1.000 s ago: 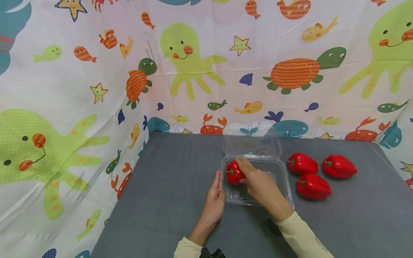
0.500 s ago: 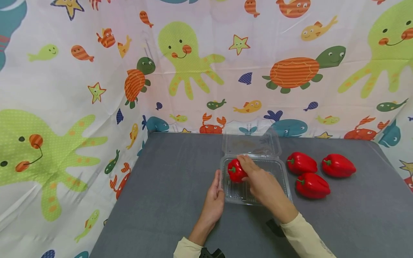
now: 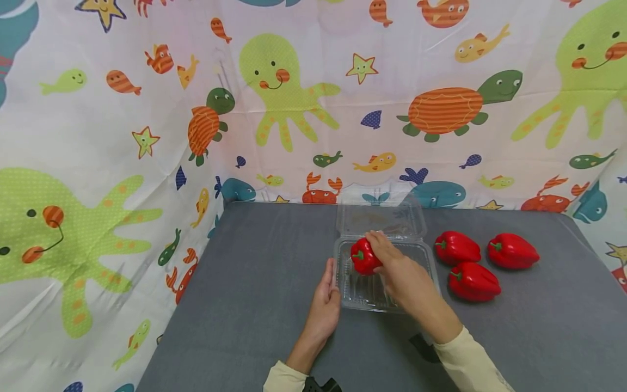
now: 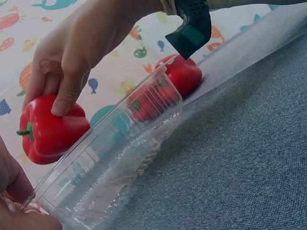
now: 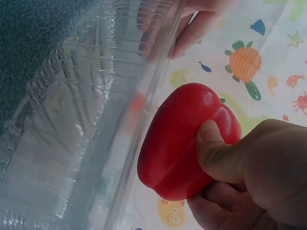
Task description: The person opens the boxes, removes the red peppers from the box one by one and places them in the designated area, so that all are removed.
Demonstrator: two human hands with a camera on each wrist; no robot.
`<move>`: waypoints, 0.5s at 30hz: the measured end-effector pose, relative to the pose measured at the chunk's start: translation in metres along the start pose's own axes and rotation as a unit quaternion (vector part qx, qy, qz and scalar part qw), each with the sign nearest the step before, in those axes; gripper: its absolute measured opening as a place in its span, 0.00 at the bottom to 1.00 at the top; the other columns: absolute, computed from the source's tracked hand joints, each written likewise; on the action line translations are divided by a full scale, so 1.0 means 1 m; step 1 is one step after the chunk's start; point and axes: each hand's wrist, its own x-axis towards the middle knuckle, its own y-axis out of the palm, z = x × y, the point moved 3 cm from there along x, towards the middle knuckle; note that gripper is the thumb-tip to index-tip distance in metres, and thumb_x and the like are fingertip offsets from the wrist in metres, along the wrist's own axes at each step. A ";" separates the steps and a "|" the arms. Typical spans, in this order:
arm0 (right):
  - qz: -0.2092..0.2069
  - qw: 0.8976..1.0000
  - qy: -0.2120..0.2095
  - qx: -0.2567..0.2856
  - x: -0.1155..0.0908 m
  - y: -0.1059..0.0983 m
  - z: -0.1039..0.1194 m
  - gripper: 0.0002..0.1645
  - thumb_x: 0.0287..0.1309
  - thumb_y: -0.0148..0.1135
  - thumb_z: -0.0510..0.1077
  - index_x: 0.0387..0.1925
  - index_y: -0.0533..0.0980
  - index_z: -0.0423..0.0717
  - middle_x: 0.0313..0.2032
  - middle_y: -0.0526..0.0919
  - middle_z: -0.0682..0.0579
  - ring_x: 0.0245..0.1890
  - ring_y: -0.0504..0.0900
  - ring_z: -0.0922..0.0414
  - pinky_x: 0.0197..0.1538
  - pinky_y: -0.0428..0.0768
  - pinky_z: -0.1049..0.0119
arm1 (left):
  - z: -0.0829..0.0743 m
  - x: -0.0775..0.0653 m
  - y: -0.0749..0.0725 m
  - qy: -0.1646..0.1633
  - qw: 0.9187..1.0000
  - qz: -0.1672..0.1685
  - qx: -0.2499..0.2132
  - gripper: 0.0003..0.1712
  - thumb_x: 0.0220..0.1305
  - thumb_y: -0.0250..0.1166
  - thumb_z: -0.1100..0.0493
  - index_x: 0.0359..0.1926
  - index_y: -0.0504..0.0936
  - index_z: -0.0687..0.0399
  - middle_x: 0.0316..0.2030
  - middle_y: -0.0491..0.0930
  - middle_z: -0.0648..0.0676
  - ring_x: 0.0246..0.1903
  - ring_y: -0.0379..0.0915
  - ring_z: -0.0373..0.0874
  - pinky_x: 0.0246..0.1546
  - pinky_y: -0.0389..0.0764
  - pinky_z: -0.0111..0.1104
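In the head view a clear plastic clamshell container (image 3: 413, 256) lies with its lid (image 3: 379, 220) folded back. My right hand (image 3: 406, 277) grips a red bell pepper (image 3: 364, 258) above the tray's left part, green stem facing left. The right wrist view has the thumb pressed on the side of the pepper (image 5: 177, 148), which is above the container's rim. My left hand (image 3: 322, 305) holds the container's left edge; in the left wrist view its thumb and fingers (image 4: 17, 182) pinch the rim.
To the container's right, three more red bell peppers (image 3: 458, 247) lie on the grey tabletop (image 3: 269, 272). A dark flat patch (image 3: 423, 348) shows beneath my right forearm. A sea-animal printed curtain (image 3: 313, 109) stands behind the table and along its left side.
My right hand has shifted slightly right and up in the head view, carrying the bell pepper with it. The left hand stays at the container's edge.
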 end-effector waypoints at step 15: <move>-0.020 1.000 0.004 -0.002 -0.010 -0.015 -0.005 0.56 0.52 0.76 0.26 0.80 0.64 0.45 0.77 0.67 0.44 0.76 0.68 0.42 0.56 0.85 0.44 | 0.002 0.000 0.000 0.003 1.000 0.004 -0.011 0.41 0.77 0.39 0.76 0.85 0.39 0.59 0.85 0.39 0.54 0.83 0.34 0.45 0.80 0.43 0.40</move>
